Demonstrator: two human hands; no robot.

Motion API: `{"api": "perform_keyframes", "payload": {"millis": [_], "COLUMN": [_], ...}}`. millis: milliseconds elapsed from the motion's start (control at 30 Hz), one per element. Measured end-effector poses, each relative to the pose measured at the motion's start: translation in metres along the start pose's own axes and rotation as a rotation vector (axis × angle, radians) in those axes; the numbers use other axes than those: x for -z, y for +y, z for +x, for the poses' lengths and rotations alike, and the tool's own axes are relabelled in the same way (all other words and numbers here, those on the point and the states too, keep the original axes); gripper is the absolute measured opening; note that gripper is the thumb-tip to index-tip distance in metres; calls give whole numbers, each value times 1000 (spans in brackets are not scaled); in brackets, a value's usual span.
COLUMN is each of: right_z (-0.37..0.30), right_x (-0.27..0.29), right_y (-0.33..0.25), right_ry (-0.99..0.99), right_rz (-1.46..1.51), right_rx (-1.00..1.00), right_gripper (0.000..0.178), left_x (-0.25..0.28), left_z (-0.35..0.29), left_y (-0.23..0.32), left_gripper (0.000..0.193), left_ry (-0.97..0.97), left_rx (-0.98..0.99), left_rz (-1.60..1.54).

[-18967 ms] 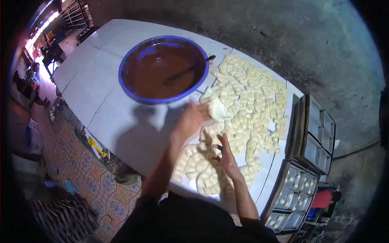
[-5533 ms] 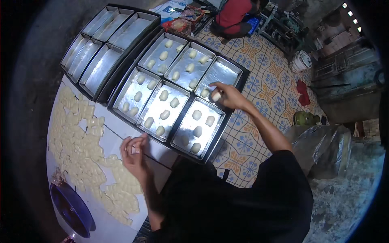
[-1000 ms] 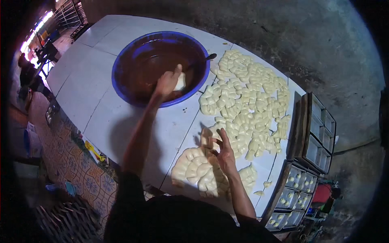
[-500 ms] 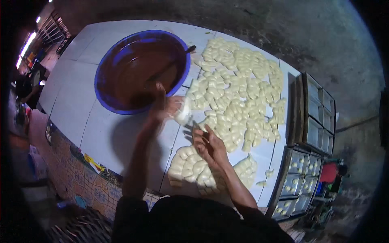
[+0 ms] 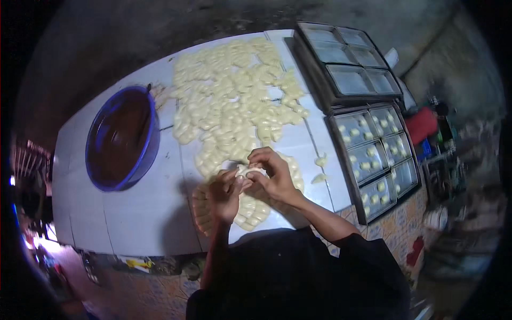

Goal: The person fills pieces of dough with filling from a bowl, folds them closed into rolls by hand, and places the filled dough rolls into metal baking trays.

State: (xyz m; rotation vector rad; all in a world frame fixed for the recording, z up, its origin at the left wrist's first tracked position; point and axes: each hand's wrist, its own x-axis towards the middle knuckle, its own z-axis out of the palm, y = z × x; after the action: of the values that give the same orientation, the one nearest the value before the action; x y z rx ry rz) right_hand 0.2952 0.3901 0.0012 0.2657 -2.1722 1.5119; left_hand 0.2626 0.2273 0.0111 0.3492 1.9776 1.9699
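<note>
My left hand (image 5: 225, 196) and my right hand (image 5: 275, 175) meet above the near part of the table. Pinched between their fingertips is a small piece of pale dough (image 5: 248, 171), partly covered by the fingers. Below and around them lie many pale, glossy dough pieces (image 5: 229, 98), packed side by side in a broad patch. A nearer cluster of dough pieces (image 5: 249, 214) shows between my forearms. To the left stands a blue basin (image 5: 156, 140) with a brown filling (image 5: 118, 141) inside and a dark-handled utensil at its far rim.
The white tiled table (image 5: 133, 213) ends at a wall behind. Along its right side, a dark divided baking tray (image 5: 349, 114) holds small dough balls; stacked divided trays (image 5: 333, 80) stand beyond. Two dough scraps (image 5: 320, 178) lie near that edge. Patterned floor tiles (image 5: 368, 217) show below.
The view has turned right, shifting the basin and dough leftward in the picture. My left hand has come from beside the basin to join my right, and both now hold the dough piece.
</note>
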Motion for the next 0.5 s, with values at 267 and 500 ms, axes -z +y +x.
{"api": "perform_keyframes", "payload": {"millis": [267,500], "right_z": [-74,-163], "right_x": [93,183], "right_y": [-1,22], "right_ry": [160,210], "right_rz": [-24,177], "right_rx": [-120,-586], "right_gripper": [17,42], "left_x": [-114,-223], "left_z": [-8,-35], "left_y": [-31,-23], "left_gripper": [13,44], "left_ry": [-65,-489], "left_rx": [196,-254], "left_rz": [-255,31]}}
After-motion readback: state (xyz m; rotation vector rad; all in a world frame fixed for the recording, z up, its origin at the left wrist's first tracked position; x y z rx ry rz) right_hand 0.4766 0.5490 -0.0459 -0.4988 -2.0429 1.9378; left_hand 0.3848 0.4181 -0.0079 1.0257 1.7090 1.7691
